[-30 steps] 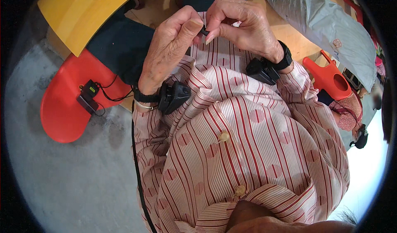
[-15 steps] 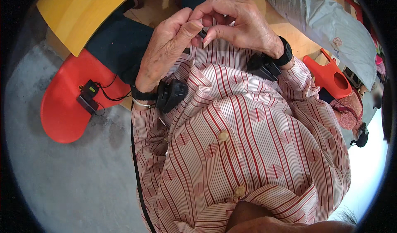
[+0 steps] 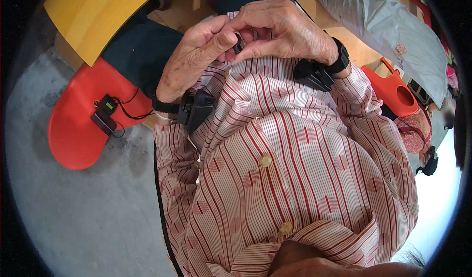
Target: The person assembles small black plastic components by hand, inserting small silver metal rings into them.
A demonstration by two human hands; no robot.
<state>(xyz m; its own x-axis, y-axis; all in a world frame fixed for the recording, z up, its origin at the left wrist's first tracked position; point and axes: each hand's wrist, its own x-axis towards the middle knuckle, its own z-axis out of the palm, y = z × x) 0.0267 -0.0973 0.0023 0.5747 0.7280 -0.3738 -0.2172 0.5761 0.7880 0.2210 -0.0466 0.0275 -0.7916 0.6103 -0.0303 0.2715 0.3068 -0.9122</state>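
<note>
Over my lap, my left hand [image 3: 194, 55] and my right hand [image 3: 287, 31] meet at the fingertips. Between them sits a small black piece [image 3: 238, 44], mostly hidden by the fingers; its exact kind does not show. My left thumb lies along its left side, with the other left fingers curled behind. On its right side, my right thumb and forefinger close in a pinch. Each wrist wears a black strap with a black box-like device, the left device [image 3: 197, 110] and the right device [image 3: 314, 75].
A red chair seat [image 3: 73, 129] at the left bears a small black device [image 3: 104, 114] with cables. Upper left is a curved yellow panel [image 3: 93, 16]. A grey plastic bag [image 3: 388, 36] and an orange-red chair [image 3: 388, 87] are at the right, near another person's patterned clothing [image 3: 415, 132].
Both hands have shifted slightly; the right fingers sit a little lower, and the right wrist has moved a bit right. More of the black piece shows between the fingertips.
</note>
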